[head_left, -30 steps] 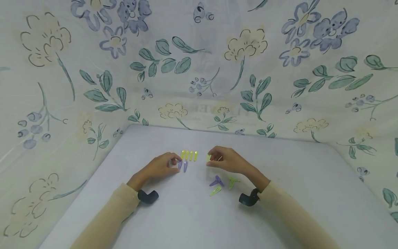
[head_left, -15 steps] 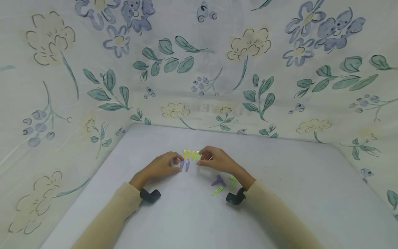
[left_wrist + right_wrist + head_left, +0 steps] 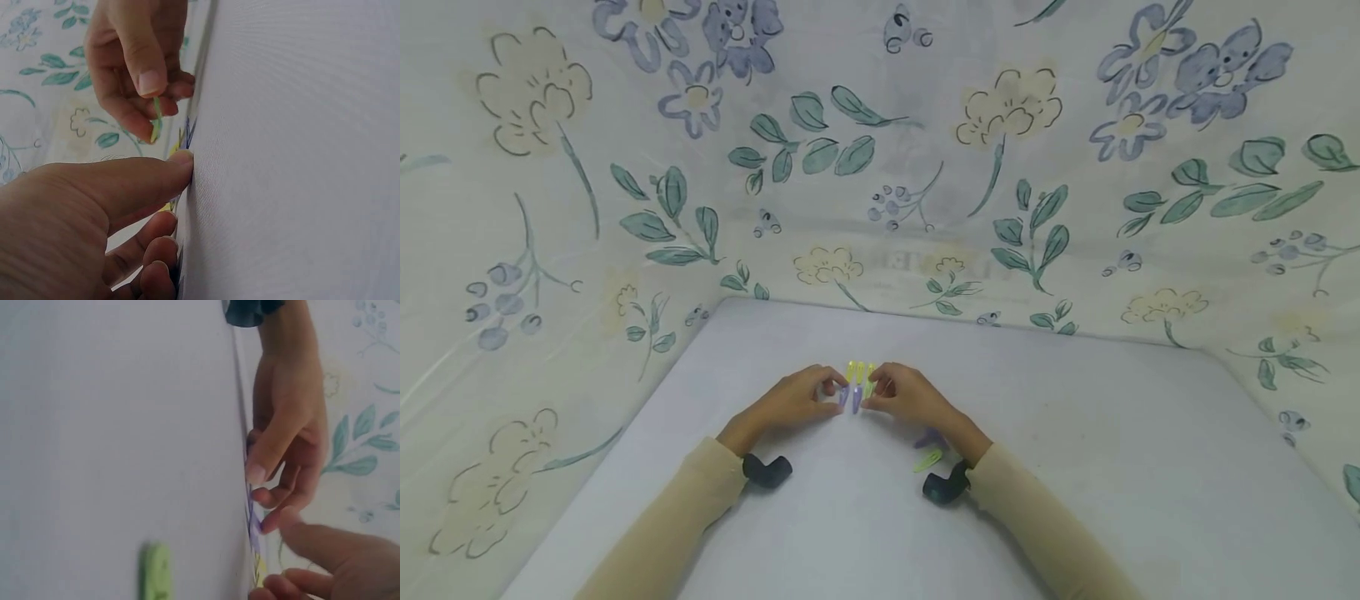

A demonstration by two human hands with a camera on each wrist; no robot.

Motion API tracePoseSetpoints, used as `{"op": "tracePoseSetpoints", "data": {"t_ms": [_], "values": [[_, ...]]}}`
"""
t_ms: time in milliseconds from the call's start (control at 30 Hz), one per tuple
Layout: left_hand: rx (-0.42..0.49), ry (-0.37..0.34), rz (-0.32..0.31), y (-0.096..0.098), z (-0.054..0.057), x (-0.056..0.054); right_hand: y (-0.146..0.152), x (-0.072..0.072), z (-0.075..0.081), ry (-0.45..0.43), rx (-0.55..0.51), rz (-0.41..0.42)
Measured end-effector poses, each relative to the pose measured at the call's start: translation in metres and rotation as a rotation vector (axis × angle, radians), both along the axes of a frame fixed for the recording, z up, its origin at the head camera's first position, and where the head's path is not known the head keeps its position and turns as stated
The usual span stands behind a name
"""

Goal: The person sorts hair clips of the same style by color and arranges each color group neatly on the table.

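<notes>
In the head view my left hand (image 3: 793, 398) holds a purple snap hair clip (image 3: 843, 396) by its two ends against the white table. A second purple hair clip (image 3: 857, 400) lies just right of it. Behind them stands a row of yellow hair clips (image 3: 860, 372), its right end partly covered by my right hand (image 3: 913, 398). That hand pinches a light green hair clip (image 3: 156, 122) between thumb and finger, raised off the table in the left wrist view, beside the second purple clip.
Nearer me on the white table (image 3: 850, 517) lie a loose purple clip (image 3: 929, 438) and a green clip (image 3: 928, 460), close to my right wrist. Another green clip seen earlier is hidden by the right arm. A flowered cloth (image 3: 820, 208) rises behind the table.
My right hand has carried the green clip leftward, past the end of the yellow row to beside the purple clips. My left hand has stayed at the leftmost purple clip.
</notes>
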State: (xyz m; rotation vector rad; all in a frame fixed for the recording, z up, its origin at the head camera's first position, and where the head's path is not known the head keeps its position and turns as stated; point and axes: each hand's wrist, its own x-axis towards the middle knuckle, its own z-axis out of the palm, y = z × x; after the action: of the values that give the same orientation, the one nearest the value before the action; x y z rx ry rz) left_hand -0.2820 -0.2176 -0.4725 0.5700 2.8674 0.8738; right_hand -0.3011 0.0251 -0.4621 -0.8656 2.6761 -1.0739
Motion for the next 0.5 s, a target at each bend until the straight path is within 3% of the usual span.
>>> {"op": "tracePoseSetpoints", "data": {"t_ms": [200,500], "values": [[-0.003,-0.014,0.022,0.0025,0.0023,0.0019,-0.0005,0.0001,-0.007,0.057,0.033,-0.009],[-0.006,-0.015,0.029,0.003,0.0022,0.0027,-0.0026,0.0013,-0.0087,0.059,0.066,-0.017]]}}
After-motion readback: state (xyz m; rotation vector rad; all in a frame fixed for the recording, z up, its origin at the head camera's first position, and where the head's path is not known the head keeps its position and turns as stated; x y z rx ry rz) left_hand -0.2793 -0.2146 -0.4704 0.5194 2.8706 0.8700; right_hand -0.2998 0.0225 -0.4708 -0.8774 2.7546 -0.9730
